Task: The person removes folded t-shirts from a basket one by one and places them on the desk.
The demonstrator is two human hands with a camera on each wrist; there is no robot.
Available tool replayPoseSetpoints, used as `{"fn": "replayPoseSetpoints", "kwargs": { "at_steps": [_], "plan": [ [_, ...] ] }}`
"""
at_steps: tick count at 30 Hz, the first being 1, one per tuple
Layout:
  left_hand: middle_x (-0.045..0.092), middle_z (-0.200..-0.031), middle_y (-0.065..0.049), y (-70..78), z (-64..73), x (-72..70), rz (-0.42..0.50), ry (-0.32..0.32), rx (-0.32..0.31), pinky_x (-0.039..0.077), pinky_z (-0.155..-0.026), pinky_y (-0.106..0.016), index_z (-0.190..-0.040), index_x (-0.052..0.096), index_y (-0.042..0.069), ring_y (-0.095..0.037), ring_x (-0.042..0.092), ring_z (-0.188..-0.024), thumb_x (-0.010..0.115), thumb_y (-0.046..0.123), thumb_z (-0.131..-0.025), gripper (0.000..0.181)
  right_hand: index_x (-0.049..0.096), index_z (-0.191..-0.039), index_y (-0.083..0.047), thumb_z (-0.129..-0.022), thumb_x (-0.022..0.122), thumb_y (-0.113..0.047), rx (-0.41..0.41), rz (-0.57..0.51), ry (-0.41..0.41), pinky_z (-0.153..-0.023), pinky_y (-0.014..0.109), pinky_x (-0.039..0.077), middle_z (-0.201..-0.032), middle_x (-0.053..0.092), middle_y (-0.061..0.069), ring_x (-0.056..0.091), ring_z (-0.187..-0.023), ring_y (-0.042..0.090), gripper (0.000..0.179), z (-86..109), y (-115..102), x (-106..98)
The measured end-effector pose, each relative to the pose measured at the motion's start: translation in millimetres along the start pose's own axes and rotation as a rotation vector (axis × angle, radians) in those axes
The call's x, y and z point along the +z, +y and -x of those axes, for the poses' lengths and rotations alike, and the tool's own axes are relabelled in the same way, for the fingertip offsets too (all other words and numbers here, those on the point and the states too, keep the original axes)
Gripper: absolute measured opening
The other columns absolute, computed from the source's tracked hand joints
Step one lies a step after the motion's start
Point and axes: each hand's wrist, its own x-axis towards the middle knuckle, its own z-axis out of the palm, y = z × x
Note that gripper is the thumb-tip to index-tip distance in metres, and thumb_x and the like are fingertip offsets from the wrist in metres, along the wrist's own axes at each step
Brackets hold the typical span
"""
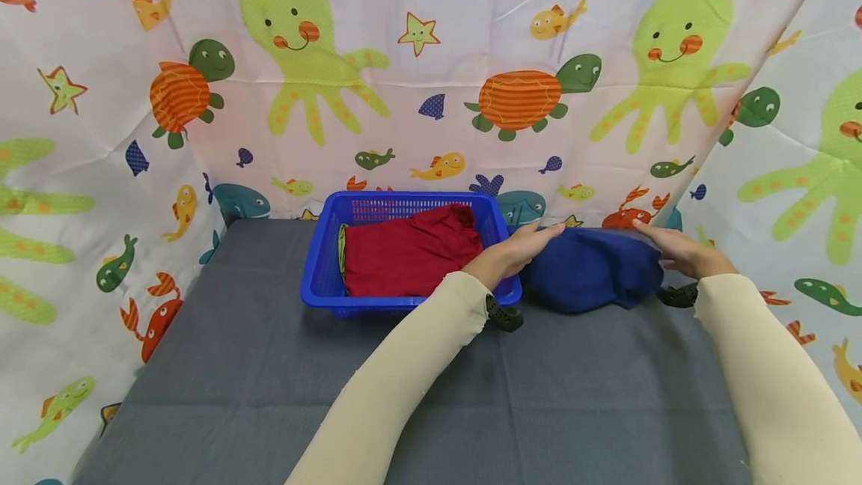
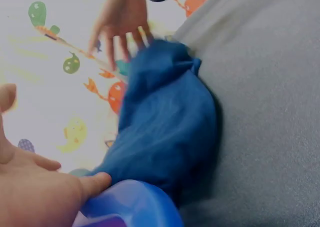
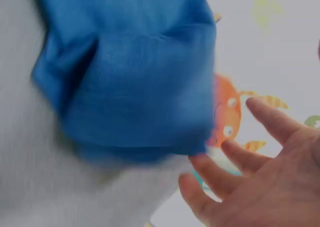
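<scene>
A folded dark blue cloth (image 1: 589, 272) lies on the grey table just right of a blue plastic basket (image 1: 313, 264). My left hand (image 1: 515, 249) reaches over the basket's right rim, fingers extended along the cloth's left end. At the cloth's other end is my right hand (image 1: 680, 249), its fingers straight and spread. In the right wrist view, the fingertips (image 3: 200, 162) come right to the edge of the cloth. Neither hand grips it. Inside the basket lies a folded red cloth (image 1: 404, 253), with a strip of green fabric (image 1: 341, 257) showing at its left side.
The table (image 1: 269, 395) wears a grey cover with crease lines. A white curtain (image 1: 431, 36) printed with sea animals rises behind it and along both sides, close behind the basket and the blue cloth. Each wrist carries a black strap mount (image 1: 503, 314).
</scene>
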Motion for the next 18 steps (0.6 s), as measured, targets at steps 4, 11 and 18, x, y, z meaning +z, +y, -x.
{"fn": "replayPoseSetpoints", "kwargs": {
  "at_steps": [4, 11, 18],
  "plan": [
    [0.021, -0.170, -0.004, 5.7, 4.1, -2.3, -0.022, 0.012, -0.025, 0.026, -0.127, -0.045, -0.163, 0.018, 0.015, -0.023, 0.024, -0.157, 0.054, 0.050, -0.101, 0.080, -0.011, -0.154, 0.011, -0.101, 0.014, -0.069, 0.038, 0.120, 0.033, -0.116, 0.075, 0.015, -0.157, -0.014, 0.042, 0.002, -0.145, 0.066, 0.099, 4.6, 4.9, -5.3],
    [0.027, -0.168, -0.004, 13.2, 14.4, -13.4, -0.063, 0.044, 0.011, 0.033, -0.123, -0.046, -0.161, 0.027, 0.016, -0.024, 0.032, -0.153, 0.054, 0.043, -0.103, 0.069, -0.008, -0.156, 0.010, -0.104, 0.015, -0.063, -0.076, 0.084, 0.098, -0.117, 0.070, 0.023, -0.158, -0.003, 0.044, 0.009, -0.146, 0.062, 0.093, 12.2, -1.1, -2.0],
    [0.045, -0.158, -0.008, 9.1, 24.9, -20.9, -0.073, 0.071, 0.086, 0.043, -0.115, -0.048, -0.148, 0.051, 0.015, -0.028, 0.046, -0.143, 0.056, 0.036, -0.103, 0.050, -0.009, -0.156, 0.009, -0.104, 0.017, -0.063, -0.137, 0.063, 0.136, -0.118, 0.067, 0.024, -0.160, 0.003, 0.042, 0.013, -0.148, 0.059, 0.093, 19.0, -13.9, 11.1]
  ]
}}
